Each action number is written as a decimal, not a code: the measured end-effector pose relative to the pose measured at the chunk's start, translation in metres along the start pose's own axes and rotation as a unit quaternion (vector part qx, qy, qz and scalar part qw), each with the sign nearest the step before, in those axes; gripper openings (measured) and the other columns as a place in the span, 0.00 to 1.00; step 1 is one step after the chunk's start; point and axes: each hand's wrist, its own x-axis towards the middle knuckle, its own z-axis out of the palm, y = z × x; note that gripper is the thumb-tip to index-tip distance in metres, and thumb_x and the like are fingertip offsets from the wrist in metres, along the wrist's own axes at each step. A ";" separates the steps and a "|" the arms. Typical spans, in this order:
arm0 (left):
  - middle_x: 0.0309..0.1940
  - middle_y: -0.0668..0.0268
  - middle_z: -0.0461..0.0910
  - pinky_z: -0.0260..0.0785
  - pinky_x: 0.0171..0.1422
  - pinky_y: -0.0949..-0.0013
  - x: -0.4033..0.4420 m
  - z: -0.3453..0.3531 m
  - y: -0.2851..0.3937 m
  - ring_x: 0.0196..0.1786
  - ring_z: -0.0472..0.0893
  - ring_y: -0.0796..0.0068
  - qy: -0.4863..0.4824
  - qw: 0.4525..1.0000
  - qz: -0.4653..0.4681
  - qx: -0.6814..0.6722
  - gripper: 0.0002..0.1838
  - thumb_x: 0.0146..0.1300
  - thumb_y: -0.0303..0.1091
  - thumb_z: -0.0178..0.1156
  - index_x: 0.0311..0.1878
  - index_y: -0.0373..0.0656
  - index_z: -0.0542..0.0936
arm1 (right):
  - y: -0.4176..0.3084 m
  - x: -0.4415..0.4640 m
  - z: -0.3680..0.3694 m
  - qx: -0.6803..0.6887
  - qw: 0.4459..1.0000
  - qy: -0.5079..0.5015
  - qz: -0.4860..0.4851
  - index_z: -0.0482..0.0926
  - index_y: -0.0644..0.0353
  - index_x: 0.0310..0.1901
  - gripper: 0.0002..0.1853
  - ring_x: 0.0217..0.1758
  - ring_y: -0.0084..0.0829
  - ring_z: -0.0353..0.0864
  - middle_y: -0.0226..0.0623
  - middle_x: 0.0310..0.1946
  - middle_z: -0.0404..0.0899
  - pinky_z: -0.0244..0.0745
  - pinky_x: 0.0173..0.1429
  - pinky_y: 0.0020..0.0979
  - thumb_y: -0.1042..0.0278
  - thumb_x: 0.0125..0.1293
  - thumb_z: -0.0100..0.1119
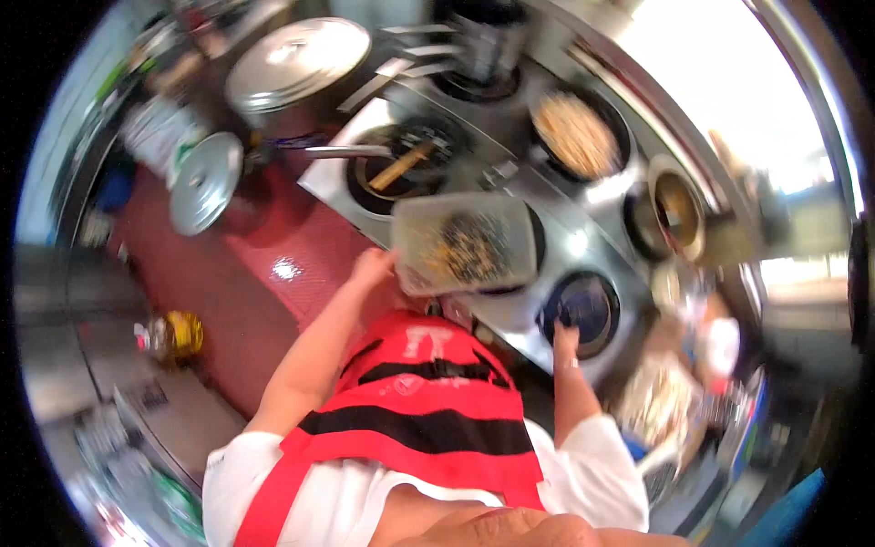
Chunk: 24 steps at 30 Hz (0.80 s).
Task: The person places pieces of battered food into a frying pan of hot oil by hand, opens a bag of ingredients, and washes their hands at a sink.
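My left hand (374, 267) is closed on the left edge of a translucent rectangular plastic container (415, 232). Inside it lies a dark and yellowish chopped food mix (474, 246). The container is held over the front of the metal stove top. My right hand (567, 340) is closed at the near edge of a dark blue round disc (583, 310) over the front right burner. Blur hides what its fingers grip. Beyond the container sits a dark frying pan (437, 150) with a long metal handle and a wooden spatula (401, 167) in it.
A pan of pale, stick-like food (576, 135) stands at the back burner, a metal pot (677, 210) to its right. A large lidded pot (299, 64) and a smaller lidded pot (207, 182) stand left. A bottle of yellow oil (182, 335) is on the red floor (210, 273).
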 end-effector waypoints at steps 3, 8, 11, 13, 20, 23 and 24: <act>0.27 0.57 0.82 0.74 0.31 0.63 -0.004 0.016 0.011 0.26 0.82 0.66 -0.033 0.988 -0.069 -0.133 0.27 0.58 0.55 0.57 0.35 0.34 0.82 | 0.000 0.013 0.015 -0.025 0.999 -0.029 -0.022 0.72 0.78 0.45 0.33 0.44 0.48 0.79 0.57 0.38 0.79 0.72 0.48 0.41 0.50 0.54 0.64; 0.24 0.57 0.82 0.76 0.34 0.65 -0.021 0.020 0.035 0.26 0.83 0.66 0.022 1.000 0.000 0.003 0.17 0.50 0.43 0.59 0.30 0.36 0.82 | 0.008 0.034 0.052 -0.149 0.989 0.014 0.007 0.69 0.66 0.54 0.19 0.50 0.47 0.75 0.54 0.53 0.72 0.67 0.57 0.46 0.72 0.61 0.53; 0.21 0.55 0.81 0.76 0.34 0.66 -0.033 0.024 0.031 0.24 0.83 0.66 0.062 0.997 0.008 0.035 0.15 0.48 0.39 0.58 0.27 0.35 0.82 | -0.025 0.028 0.068 -0.119 0.992 0.012 -0.046 0.69 0.66 0.54 0.19 0.50 0.47 0.75 0.54 0.52 0.72 0.67 0.57 0.46 0.72 0.61 0.53; 0.21 0.55 0.81 0.76 0.34 0.66 -0.053 0.015 0.025 0.24 0.83 0.66 0.092 0.996 -0.004 0.016 0.14 0.48 0.39 0.58 0.26 0.36 0.82 | -0.049 0.026 0.081 -0.080 0.992 0.003 -0.097 0.69 0.67 0.54 0.19 0.50 0.47 0.76 0.54 0.52 0.72 0.67 0.56 0.46 0.72 0.62 0.53; 0.24 0.55 0.82 0.75 0.35 0.65 -0.191 -0.044 -0.034 0.26 0.83 0.65 0.162 0.979 -0.033 -0.122 0.15 0.47 0.40 0.58 0.32 0.38 0.83 | -0.144 -0.024 0.121 0.026 0.953 -0.117 -0.277 0.69 0.67 0.53 0.18 0.49 0.46 0.76 0.53 0.51 0.73 0.68 0.55 0.45 0.72 0.62 0.53; 0.25 0.55 0.82 0.74 0.37 0.63 -0.257 -0.044 -0.088 0.29 0.83 0.63 0.250 0.957 -0.054 -0.136 0.16 0.47 0.42 0.59 0.34 0.40 0.83 | -0.170 -0.070 0.148 0.049 0.928 -0.185 -0.320 0.70 0.67 0.53 0.18 0.49 0.46 0.76 0.53 0.50 0.73 0.68 0.54 0.45 0.72 0.62 0.53; 0.26 0.54 0.82 0.73 0.37 0.61 -0.281 -0.045 -0.110 0.30 0.82 0.62 0.293 0.946 -0.066 -0.124 0.17 0.47 0.43 0.59 0.34 0.40 0.83 | -0.180 -0.093 0.156 0.057 0.919 -0.205 -0.331 0.70 0.67 0.53 0.18 0.49 0.46 0.76 0.53 0.50 0.73 0.68 0.54 0.45 0.73 0.62 0.52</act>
